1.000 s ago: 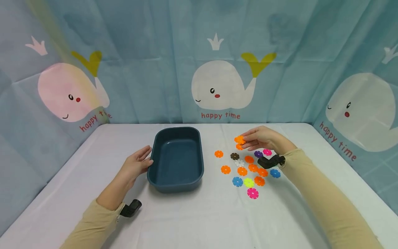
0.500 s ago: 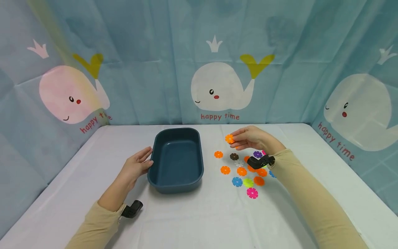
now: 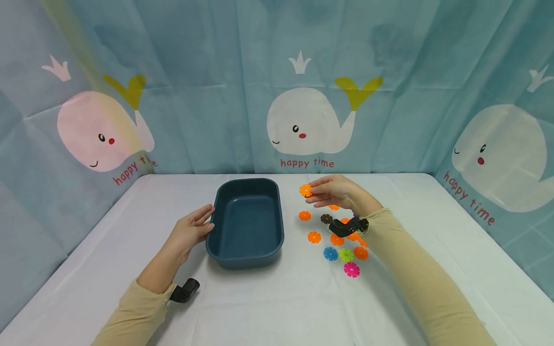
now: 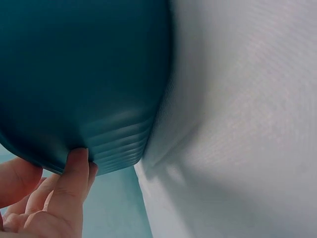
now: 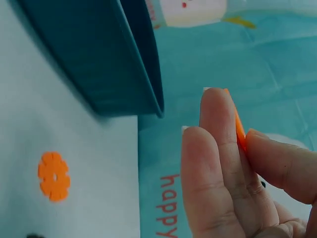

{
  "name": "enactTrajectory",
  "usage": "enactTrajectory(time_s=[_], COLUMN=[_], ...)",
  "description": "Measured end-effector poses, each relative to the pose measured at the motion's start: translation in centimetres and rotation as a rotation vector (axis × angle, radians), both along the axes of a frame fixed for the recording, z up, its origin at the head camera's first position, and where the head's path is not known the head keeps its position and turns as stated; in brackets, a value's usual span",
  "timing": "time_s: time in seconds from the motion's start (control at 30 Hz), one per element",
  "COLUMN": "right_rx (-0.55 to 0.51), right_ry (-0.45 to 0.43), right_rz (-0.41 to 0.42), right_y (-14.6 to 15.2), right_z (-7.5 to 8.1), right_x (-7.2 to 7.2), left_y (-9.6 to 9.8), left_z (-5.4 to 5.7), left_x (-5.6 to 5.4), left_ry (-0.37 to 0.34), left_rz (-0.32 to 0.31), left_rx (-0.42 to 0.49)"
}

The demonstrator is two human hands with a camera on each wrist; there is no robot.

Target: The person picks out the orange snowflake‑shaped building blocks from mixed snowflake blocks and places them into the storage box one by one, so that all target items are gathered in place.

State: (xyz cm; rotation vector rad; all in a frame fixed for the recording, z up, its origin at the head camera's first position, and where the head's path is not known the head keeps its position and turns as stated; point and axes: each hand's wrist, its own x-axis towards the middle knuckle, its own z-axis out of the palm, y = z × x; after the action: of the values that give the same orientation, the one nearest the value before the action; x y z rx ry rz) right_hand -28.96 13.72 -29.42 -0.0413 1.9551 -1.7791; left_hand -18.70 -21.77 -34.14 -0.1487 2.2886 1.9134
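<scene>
A dark blue rectangular plastic bin [image 3: 244, 262] stands on the white table. My left hand [image 3: 190, 230] rests against its left side, with the fingertips [image 4: 77, 156] on the outer wall and the thumb at the rim. To the right of the bin, my right hand [image 3: 331, 191] pinches an orange interlocking disc [image 3: 305, 191] above the table. In the right wrist view this disc [image 5: 238, 124] shows edge-on between thumb and fingers. Loose notched discs lie below that hand, among them an orange disc [image 3: 305, 216] and a brown disc [image 3: 326, 218]. The right forearm hides part of the group.
Nearer the front lie a blue disc [image 3: 331, 253], a yellow-green disc [image 3: 346, 255] and a pink disc [image 3: 351, 269]. A whale-print curtain [image 3: 233, 120] rises behind the table's back edge and along both sides.
My right hand has moved left toward the bin with the orange disc, and its forearm now covers more of the loose discs. The left hand and the bin have stayed in place.
</scene>
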Motion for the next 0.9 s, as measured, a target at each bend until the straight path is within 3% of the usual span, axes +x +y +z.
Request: enactTrajectory(time_s=[0.6, 0.9], right_rx=[-0.046, -0.045], right_ry=[-0.055, -0.085], right_rz=[0.052, 0.028], right_y=[-5.1, -7.5], right_z=[0.3, 0.4], right_x=[0.1, -0.2], left_y=[0.0, 0.0], left_z=[-0.1, 0.0], left_x=[0.1, 0.0], left_ry=[0.011, 0.023], left_rz=[-0.009, -0.017], left_rx=[-0.031, -0.026])
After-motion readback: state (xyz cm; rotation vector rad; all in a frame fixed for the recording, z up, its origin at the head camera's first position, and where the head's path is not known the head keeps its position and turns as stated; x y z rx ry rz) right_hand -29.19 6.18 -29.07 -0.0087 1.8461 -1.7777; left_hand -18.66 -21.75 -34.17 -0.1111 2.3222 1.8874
